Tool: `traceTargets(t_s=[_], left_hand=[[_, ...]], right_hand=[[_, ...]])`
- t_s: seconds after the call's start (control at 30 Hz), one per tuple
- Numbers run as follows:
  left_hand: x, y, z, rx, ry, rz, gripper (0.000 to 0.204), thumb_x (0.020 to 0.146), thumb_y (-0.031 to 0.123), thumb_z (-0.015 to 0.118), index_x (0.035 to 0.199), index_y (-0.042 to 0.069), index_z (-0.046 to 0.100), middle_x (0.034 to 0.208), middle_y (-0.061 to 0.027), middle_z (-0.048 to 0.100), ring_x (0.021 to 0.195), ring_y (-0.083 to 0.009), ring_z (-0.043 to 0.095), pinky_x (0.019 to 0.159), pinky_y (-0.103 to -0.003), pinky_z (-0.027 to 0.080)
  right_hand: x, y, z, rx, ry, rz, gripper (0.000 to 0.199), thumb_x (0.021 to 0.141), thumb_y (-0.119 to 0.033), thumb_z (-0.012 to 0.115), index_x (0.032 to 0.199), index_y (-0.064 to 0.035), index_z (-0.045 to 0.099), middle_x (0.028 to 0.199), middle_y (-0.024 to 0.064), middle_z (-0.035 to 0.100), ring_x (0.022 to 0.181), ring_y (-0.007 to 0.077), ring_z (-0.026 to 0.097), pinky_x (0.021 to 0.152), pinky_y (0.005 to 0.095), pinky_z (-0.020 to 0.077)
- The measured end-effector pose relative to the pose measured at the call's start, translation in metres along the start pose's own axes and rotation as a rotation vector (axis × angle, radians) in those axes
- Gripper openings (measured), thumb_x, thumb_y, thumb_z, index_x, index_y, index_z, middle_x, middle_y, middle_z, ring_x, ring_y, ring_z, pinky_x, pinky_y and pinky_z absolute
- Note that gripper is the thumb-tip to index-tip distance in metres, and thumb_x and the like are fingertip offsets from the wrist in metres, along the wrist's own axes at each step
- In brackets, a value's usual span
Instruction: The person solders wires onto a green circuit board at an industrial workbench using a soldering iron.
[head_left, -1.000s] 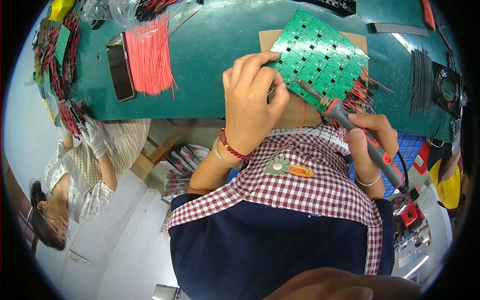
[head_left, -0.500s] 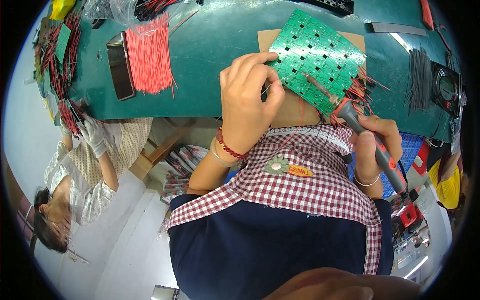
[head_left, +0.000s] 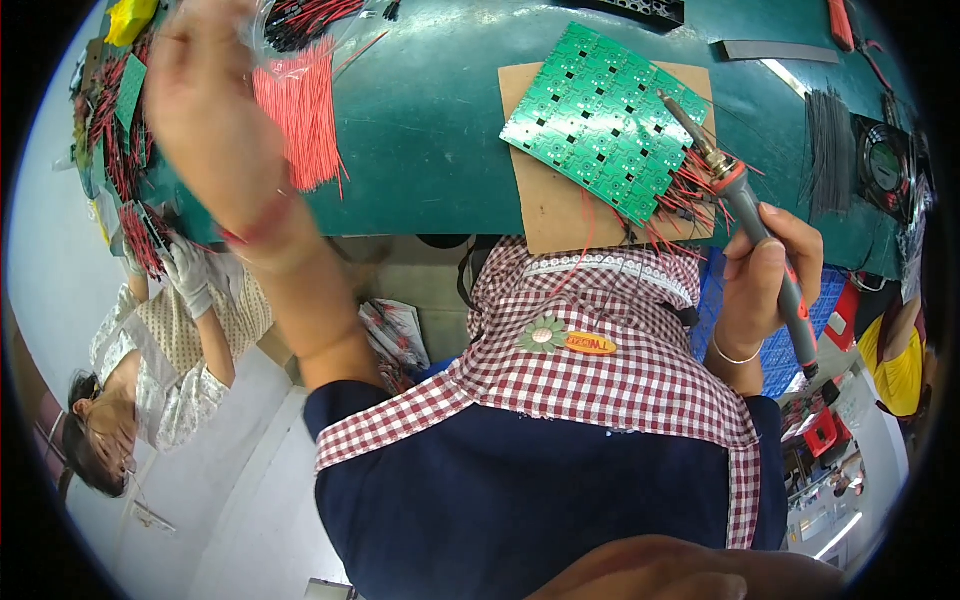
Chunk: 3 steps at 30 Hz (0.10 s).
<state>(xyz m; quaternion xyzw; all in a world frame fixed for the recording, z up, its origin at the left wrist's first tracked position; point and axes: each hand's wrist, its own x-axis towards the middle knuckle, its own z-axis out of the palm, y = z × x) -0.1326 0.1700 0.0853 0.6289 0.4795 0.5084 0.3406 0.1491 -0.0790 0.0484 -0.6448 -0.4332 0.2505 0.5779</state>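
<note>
In my right hand (head_left: 768, 280) is a soldering iron (head_left: 745, 205) with a grey and red handle, its fingers wrapped round the grip. The iron's tip points up and left, over the right part of a green circuit board panel (head_left: 590, 125); contact cannot be made out. That panel lies tilted on a brown cardboard sheet (head_left: 545, 205). Short red and black wires (head_left: 688, 190) stick out at its lower right edge. My left hand (head_left: 210, 100) is far left, above the table beside a bundle of red wires (head_left: 298, 125); motion smears its fingers.
Dark wires (head_left: 828, 150) and a round black device (head_left: 888, 165) lie at the right. A grey strip (head_left: 780, 51) and a black slotted rack (head_left: 635, 10) are at the back. At the left a gloved co-worker (head_left: 185, 275) handles wires (head_left: 140, 240). A plastic bag (head_left: 290, 40) lies back left.
My left hand has left the board and swung far left, now covering the phone. My right hand has shifted slightly right with the iron, whose tip has moved up and right.
</note>
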Motion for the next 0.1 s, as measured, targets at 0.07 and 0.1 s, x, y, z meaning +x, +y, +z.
traceTargets(t_s=[0.07, 0.1], left_hand=[[0.055, 0.012, -0.001, -0.042, -0.046, 0.037, 0.026, 0.097, 0.024, 0.053, 0.107, 0.000, 0.056, 0.095, -0.0114, 0.062, 0.079, -0.0184, 0.060, 0.069, -0.032, 0.049], [0.080, 0.020, 0.004, -0.088, -0.095, 0.060, 0.037, 0.098, 0.032, 0.046, 0.111, -0.002, 0.050, 0.097, -0.0158, 0.059, 0.079, -0.0228, 0.061, 0.071, -0.039, 0.053]], right_hand=[[0.000, 0.003, -0.003, 0.022, 0.024, -0.025, 0.031, 0.093, -0.024, 0.061, 0.108, 0.0025, 0.056, 0.071, 0.0103, 0.059, 0.051, 0.0100, 0.051, 0.045, 0.0214, 0.0379], [0.000, 0.004, -0.005, 0.026, 0.027, -0.005, 0.032, 0.093, -0.025, 0.061, 0.108, 0.0025, 0.056, 0.072, 0.0120, 0.059, 0.051, 0.0100, 0.051, 0.045, 0.0219, 0.0383]])
